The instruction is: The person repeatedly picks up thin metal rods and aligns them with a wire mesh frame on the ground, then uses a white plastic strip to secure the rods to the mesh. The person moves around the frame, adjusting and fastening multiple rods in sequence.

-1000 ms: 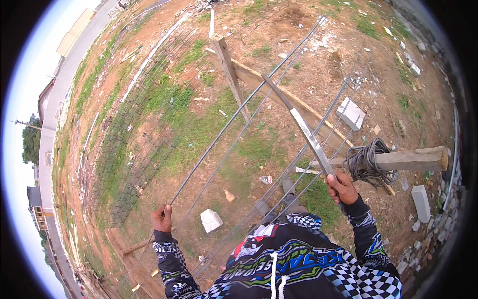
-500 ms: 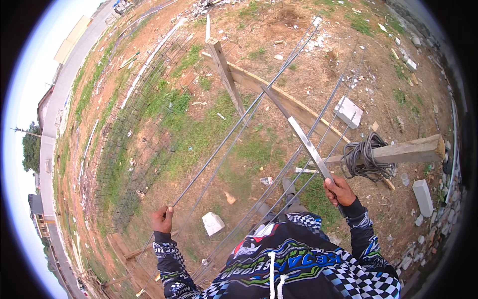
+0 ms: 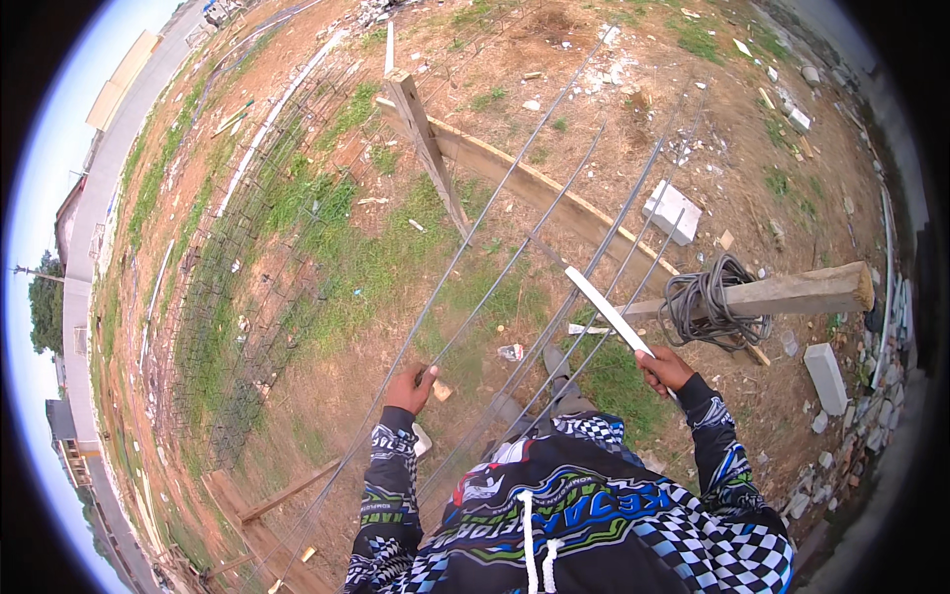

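1. The long steel rods [image 3: 515, 257] run side by side from the person's body far out over the ground. They lie close together, with thin gaps between them.
2. On the right, a wooden beam [image 3: 792, 292] sticks in just beside the rods. A loop of dark wire [image 3: 712, 302] hangs around it.
3. On the left there is wide open grass and dirt [image 3: 327, 247]. A wooden post [image 3: 426, 148] stands farther out, near the rods.
4. The left hand [image 3: 408, 386] is closed around the leftmost rod, near its close end.
5. The right hand [image 3: 663, 368] is closed around a flat white stick [image 3: 609, 312]. The stick is long, thin and pale. It slants up and to the left, crossing over the rods.
6. A white block [image 3: 673, 210] lies on the dirt past the rods. Grey bricks [image 3: 823, 376] lie by the right edge.
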Action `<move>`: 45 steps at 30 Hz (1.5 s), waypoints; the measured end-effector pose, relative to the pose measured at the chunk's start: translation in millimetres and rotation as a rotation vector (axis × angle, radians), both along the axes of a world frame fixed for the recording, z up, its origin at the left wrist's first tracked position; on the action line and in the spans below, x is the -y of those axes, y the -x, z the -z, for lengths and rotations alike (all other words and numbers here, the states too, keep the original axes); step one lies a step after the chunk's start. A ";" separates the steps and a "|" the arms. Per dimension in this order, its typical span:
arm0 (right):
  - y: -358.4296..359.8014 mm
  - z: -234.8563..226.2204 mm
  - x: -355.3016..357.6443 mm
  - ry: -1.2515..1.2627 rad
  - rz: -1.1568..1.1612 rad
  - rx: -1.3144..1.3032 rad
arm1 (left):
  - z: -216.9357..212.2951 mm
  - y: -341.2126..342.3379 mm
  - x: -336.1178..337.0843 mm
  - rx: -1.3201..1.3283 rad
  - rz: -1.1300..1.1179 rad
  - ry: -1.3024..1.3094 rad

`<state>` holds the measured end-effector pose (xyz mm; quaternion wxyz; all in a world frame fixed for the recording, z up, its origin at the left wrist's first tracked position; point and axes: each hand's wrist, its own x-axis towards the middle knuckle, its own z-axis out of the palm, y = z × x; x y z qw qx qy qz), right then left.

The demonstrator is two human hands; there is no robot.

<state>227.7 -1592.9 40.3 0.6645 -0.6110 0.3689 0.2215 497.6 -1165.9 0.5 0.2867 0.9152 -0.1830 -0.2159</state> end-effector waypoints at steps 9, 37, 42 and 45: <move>10.4 -34.7 19.0 -0.031 -0.094 0.141 | -9.4 31.9 -5.1 0.218 -0.161 -0.051; -36.4 -105.0 64.5 0.041 -0.088 0.526 | -164.4 62.8 -180.6 0.233 -0.246 0.010; -28.7 -119.5 67.4 0.024 -0.069 0.529 | -184.0 51.3 -185.7 0.300 -0.204 0.001; -29.8 -128.8 67.9 0.049 -0.091 0.517 | -187.4 52.3 -187.6 0.328 -0.188 0.023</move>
